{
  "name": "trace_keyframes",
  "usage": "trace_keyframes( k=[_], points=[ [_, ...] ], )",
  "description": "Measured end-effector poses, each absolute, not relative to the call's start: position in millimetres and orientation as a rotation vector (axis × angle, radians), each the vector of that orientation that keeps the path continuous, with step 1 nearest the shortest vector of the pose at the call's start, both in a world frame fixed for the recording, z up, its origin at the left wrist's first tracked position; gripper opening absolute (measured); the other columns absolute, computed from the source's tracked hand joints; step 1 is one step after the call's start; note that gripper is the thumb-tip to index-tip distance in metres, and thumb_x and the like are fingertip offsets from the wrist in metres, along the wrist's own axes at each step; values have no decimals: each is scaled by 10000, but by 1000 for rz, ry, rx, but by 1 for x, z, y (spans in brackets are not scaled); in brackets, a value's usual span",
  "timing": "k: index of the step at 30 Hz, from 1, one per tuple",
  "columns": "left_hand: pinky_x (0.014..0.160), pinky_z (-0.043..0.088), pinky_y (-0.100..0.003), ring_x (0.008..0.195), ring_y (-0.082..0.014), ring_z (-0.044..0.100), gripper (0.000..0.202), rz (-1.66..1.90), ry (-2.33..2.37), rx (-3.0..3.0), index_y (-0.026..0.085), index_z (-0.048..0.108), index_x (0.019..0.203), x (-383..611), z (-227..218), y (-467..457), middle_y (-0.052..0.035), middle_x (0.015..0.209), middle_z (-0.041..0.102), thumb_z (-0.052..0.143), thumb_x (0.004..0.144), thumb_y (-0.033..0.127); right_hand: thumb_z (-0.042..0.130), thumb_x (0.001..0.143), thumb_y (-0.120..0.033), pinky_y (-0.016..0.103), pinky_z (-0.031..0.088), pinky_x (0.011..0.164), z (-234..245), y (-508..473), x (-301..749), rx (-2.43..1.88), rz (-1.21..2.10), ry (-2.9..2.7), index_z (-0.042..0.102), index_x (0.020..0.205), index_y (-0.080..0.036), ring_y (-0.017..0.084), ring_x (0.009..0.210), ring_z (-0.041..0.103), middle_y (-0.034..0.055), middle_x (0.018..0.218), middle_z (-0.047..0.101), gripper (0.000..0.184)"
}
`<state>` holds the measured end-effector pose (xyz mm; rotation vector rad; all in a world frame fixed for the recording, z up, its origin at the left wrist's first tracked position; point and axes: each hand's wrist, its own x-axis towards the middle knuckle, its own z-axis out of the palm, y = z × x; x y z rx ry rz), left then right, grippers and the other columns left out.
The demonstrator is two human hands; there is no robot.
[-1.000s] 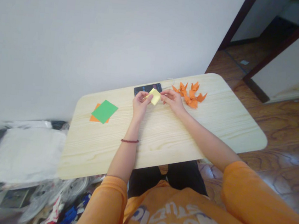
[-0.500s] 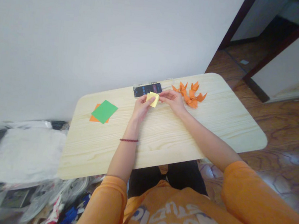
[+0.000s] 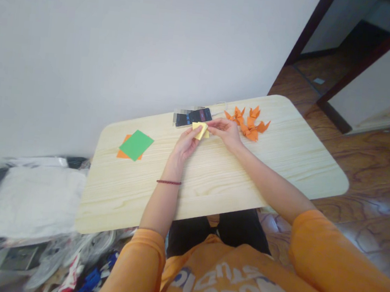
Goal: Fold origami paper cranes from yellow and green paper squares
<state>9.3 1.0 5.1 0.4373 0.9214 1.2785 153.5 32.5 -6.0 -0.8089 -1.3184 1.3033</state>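
Observation:
A small piece of yellow folded paper [image 3: 201, 130] is held above the far middle of the table. My left hand [image 3: 186, 142] is closed on its left side, thumb on top. On the other side, my right hand [image 3: 227, 133] pinches the paper's right edge between its fingertips. Just behind the paper lies a phone [image 3: 194, 116] with a lit screen. Several orange folded-paper figures [image 3: 251, 124] sit close together to the right of my right hand. Over to the left, a green paper square [image 3: 136, 145] rests on an orange paper sheet [image 3: 123, 154].
The pale wooden table [image 3: 226, 182] has rounded corners and stands against a white wall [image 3: 139, 42]. A thin white cable [image 3: 221, 103] runs by the phone. Plastic bags and a white packet [image 3: 32, 198] pile up left of the table. A doorway opens at the upper right.
The yellow paper has changed shape: a flap now stands raised and a corner shows at its lower right. Both hands have stayed in nearly the same place.

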Motion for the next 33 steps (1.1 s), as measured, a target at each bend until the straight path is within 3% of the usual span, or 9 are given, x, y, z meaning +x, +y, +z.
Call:
trace_keyframes(
  k=[4,21,33],
  points=[
    [855,517,-178,729,-72,668,92,1291,920,493,114,703,767,11,4,1,-32,784,722,634,821,87,836,543,-413,337,543,775,-4,30,153,-825,1315,-1315,717,754,-188,168,747,660,30,786,726,331],
    [791,519,-204,717,-82,649,15,1241,906,606,132,705,780,7,-3,3,-29,798,714,692,787,130,820,562,-391,335,537,752,-2,29,153,-867,1267,-1327,700,697,-173,162,702,645,35,724,706,283],
    [789,498,-208,716,-79,643,68,1280,925,614,145,688,793,9,-1,2,-10,799,706,730,741,128,826,504,-488,308,521,669,0,27,150,-894,1240,-1326,627,624,-191,137,621,590,10,648,660,376]
  ],
)
